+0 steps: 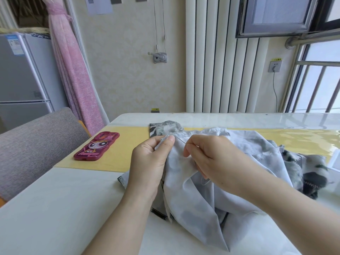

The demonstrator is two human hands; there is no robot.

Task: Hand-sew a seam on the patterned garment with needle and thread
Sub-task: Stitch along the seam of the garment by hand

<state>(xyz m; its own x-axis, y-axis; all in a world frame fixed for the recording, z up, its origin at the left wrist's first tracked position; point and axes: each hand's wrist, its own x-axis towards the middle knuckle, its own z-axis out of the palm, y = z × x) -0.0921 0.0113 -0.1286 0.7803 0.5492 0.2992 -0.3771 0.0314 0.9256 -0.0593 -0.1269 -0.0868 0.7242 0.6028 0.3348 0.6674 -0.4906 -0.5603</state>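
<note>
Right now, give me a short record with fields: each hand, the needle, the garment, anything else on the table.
Left hand: pinches a raised fold of the garment
Right hand: pinches the needle beside that fold
Needle: slanted, between the two hands
Garment: crumpled on the table, pale side up
Other: red cartoon phone case on yellow mat

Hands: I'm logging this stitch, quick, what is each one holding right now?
Left hand: pinches the garment edge.
Right hand: pinches the needle.
</note>
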